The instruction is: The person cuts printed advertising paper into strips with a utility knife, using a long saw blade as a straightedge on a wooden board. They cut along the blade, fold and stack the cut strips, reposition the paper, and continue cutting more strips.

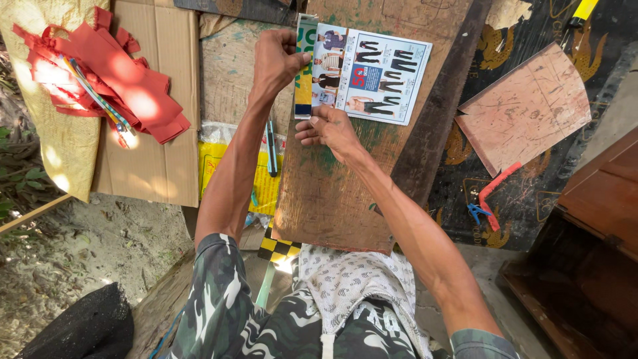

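Note:
A printed paper leaflet [379,73] with small clothing pictures lies on a worn wooden board [332,193] in front of me. My left hand [278,58] pinches its upper left corner. My right hand [329,129] pinches its lower left edge, fingers curled around the paper. Both hands hold the sheet flat against the board.
Red cloth pieces [113,73] with coloured sticks lie on cardboard [156,159] at the left. A blue-handled tool [271,149] rests on a yellow bag [219,166]. At the right sit a brown board piece [525,110], a red tool [492,193] and a dark wooden box [591,252].

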### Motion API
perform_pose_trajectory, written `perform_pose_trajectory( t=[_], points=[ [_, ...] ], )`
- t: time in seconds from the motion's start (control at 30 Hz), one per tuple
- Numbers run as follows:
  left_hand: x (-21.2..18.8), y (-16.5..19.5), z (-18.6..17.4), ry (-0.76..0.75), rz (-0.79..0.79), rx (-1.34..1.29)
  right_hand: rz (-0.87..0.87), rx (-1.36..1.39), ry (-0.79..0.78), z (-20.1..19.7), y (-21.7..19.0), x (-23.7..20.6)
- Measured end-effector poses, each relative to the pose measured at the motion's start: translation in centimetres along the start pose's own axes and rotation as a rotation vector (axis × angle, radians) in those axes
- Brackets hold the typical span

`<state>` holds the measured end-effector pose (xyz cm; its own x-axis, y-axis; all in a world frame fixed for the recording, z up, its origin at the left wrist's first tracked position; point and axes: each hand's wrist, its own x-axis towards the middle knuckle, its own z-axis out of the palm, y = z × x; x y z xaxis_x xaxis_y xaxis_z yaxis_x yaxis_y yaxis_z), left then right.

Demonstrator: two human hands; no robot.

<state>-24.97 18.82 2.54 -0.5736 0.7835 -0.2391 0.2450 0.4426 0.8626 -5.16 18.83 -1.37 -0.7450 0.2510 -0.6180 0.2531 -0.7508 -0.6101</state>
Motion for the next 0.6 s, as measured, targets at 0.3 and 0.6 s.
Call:
perform_pose_trajectory(
  t=[0.3,0.6],
  points=[
    [-6.9,0.2,1.6,-0.153,-0.147,-0.405,-0.346,-0.427,0.144,-0.6,-0.3,-6.3],
    [-10.8,3.4,7.8,-0.151,-0.069,-0.700,-0.231,-0.887,0.404,-7.3,-1.9,-13.9]
  ],
)
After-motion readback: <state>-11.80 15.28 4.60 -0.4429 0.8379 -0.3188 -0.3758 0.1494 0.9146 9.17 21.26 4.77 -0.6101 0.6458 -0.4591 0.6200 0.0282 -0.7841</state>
